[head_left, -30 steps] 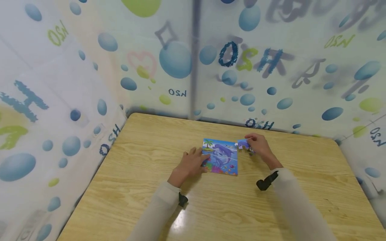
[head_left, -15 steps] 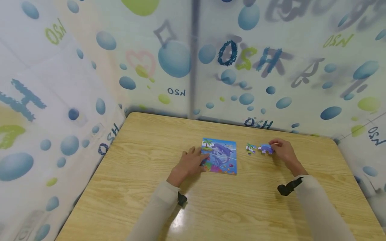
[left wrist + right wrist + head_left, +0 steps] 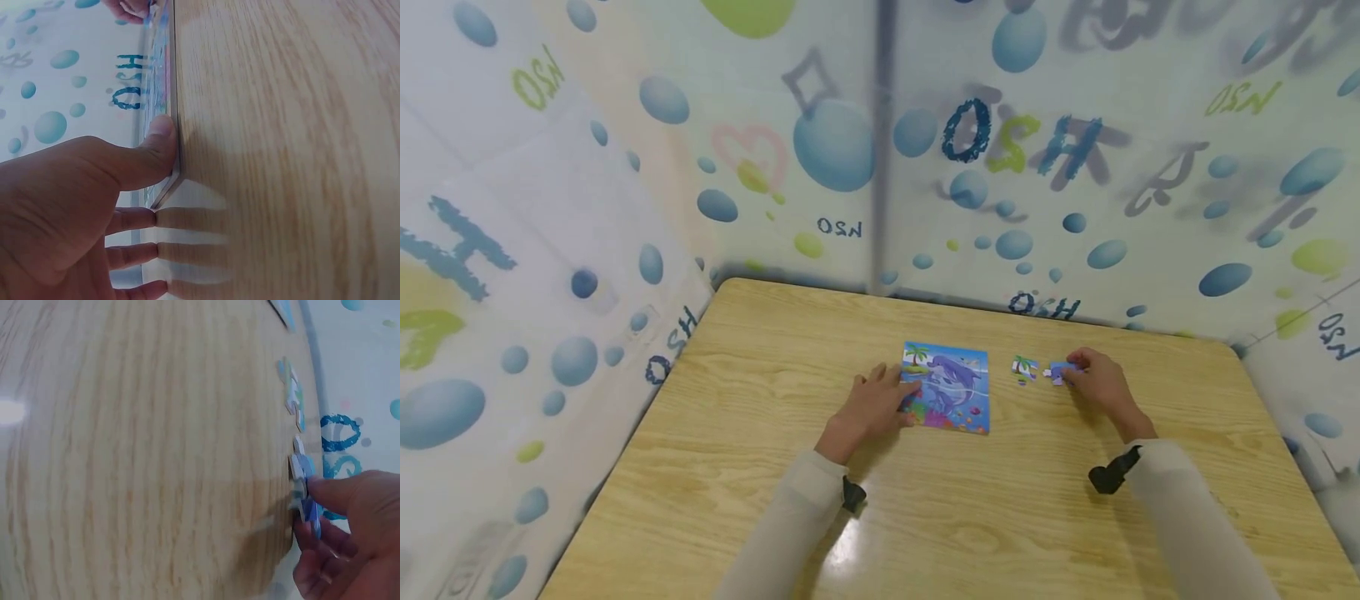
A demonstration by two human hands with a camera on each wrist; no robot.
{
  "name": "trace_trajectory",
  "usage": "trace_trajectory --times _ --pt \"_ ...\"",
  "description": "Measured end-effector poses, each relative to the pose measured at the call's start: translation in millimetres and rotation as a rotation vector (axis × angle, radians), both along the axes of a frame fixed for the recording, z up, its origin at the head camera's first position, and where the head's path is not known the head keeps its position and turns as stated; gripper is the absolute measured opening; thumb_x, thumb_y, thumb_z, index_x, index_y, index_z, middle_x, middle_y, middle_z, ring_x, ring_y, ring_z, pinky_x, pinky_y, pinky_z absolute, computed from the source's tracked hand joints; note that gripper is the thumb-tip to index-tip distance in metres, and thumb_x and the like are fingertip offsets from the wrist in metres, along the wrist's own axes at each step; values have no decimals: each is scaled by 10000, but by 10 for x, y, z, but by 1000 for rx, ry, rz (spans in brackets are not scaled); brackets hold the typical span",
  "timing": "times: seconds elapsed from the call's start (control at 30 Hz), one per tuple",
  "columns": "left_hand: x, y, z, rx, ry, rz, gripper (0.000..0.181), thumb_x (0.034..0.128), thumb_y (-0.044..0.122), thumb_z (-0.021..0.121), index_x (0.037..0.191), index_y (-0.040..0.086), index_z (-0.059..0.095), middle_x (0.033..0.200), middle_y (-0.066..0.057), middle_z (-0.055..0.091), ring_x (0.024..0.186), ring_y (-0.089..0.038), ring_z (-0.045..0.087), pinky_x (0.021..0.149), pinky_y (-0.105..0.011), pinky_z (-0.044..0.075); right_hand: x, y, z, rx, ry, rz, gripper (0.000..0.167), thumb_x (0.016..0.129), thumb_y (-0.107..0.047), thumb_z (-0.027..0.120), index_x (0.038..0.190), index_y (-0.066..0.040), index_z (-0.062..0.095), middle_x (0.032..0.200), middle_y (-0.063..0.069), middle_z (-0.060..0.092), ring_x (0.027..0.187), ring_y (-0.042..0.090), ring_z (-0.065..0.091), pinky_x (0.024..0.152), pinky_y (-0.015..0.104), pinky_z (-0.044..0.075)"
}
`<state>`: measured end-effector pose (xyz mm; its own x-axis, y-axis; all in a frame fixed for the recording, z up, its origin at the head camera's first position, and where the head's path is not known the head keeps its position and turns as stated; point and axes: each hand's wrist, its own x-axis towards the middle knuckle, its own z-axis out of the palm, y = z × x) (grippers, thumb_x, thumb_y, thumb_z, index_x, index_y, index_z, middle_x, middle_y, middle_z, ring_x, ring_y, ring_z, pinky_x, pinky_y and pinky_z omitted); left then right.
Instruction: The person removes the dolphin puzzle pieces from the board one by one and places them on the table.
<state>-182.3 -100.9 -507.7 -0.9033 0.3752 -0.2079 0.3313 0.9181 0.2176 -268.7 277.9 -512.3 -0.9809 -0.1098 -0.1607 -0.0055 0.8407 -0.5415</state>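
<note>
A square dolphin picture board (image 3: 953,385) lies flat on the table in the head view. My left hand (image 3: 868,408) rests at its left edge with fingers spread; in the left wrist view the thumb (image 3: 162,134) presses on the board's corner and the other fingertips touch the table. To the right, my right hand (image 3: 1103,385) pinches a blue-purple puzzle piece (image 3: 1057,372), its thumb on top in the right wrist view. A palm-tree puzzle piece (image 3: 1024,367) lies between that piece and the board, apart from both.
The wooden table (image 3: 737,417) ends at a patterned wall (image 3: 790,167) behind and at the left. Black wrist straps with cameras (image 3: 1108,477) sit over both pale sleeves (image 3: 1187,508).
My right hand has moved right, away from the board, with the dolphin piece, uncovering the palm-tree piece. In the last half second it has barely shifted. The left hand has stayed put.
</note>
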Motion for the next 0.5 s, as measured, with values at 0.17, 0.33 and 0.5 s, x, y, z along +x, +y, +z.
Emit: trace_trajectory --times 0.17,0.33,0.5 --pt "-14 0 4 -8 -2 3 646 931 497 614 1513 290 426 1589 -117 324 1464 -394 272 1063 -635 331 -5 -65 33 121 3 11 366 1013 -213 527 1263 55 540 1262 346 542 1123 495 545 885 599 462" --pt "-10 1 8 -10 -6 5 641 933 499 611 1511 289 430 1589 -113 326 1464 -390 273 1061 -624 333 20 -112 44 200 -15 3 345 1009 -231 549 1237 28 559 1182 321 537 997 452 559 737 516 494" --pt "5 10 17 -7 -2 6 638 931 493 619 1506 285 439 1582 -111 339 1458 -385 286 1050 -620 345 52 -91 34 195 -3 14 351 1003 -255 570 1203 34 583 1143 314 537 954 427 553 707 488 479"
